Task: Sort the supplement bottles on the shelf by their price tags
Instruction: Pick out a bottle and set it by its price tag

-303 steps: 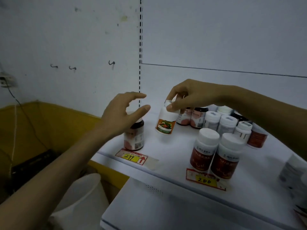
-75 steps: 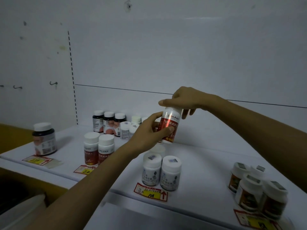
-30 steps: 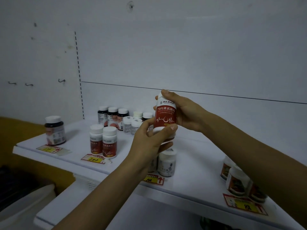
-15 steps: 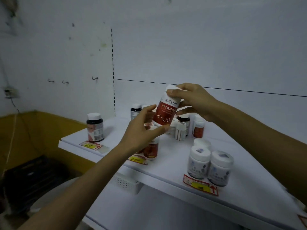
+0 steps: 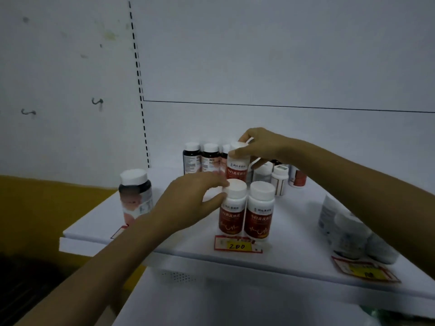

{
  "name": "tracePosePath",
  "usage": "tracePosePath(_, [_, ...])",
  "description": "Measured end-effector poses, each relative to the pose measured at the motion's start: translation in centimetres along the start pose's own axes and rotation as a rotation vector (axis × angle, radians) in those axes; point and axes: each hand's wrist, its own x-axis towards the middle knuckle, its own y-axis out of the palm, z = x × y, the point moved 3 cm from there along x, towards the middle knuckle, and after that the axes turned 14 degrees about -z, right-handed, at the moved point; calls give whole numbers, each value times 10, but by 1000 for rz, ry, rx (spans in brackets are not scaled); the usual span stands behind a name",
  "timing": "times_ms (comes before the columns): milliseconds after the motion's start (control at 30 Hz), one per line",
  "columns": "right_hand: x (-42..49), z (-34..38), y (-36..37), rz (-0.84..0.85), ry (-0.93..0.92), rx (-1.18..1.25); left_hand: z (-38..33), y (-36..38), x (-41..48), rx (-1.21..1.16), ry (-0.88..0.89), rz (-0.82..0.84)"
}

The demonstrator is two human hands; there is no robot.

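Note:
My right hand (image 5: 261, 147) grips from above the white cap of a red-labelled supplement bottle (image 5: 236, 171). That bottle stands low on the white shelf (image 5: 164, 249), just behind two matching red-labelled bottles (image 5: 231, 209) (image 5: 259, 211). A red and yellow price tag reading 200 (image 5: 236, 246) lies in front of the pair. My left hand (image 5: 190, 201) reaches in from the left, its straight fingers and thumb touching the cap of the front-left bottle.
A dark bottle with a white cap (image 5: 136, 195) stands at the shelf's left end, its tag partly hidden by my arm. Dark bottles (image 5: 200, 158) and small white ones (image 5: 280, 178) line the back. Blurred pale bottles (image 5: 348, 234) with another tag (image 5: 364, 270) sit at right.
The red-labelled bottle came down from mid-air to behind the pair at the 200 tag. My left hand left it and now touches the front-left bottle. The view swung left.

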Motion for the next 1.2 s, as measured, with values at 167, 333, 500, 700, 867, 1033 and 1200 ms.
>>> tracePosePath(167, [-6,-15,24,97,109,-100,4,2,13,84,123,75])
tracePosePath(333, [-11,-25,33,111,162,-73,14,5,16,72,153,37])
tracePosePath(500, [-13,-26,36,106,184,-7,20,6,13,28,174,-11])
tracePosePath(700, [-13,-25,36,101,169,-31,15,9,13,-19,202,-32])
tracePosePath(867, [-11,-25,37,122,120,-100,5,8,11,-4,273,-67])
tracePosePath(1033, [-8,-25,35,143,91,-148,3,7,19,7,203,-21])
tracePosePath(1200, [-4,-22,33,212,81,-160,0,10,32,71,198,38])
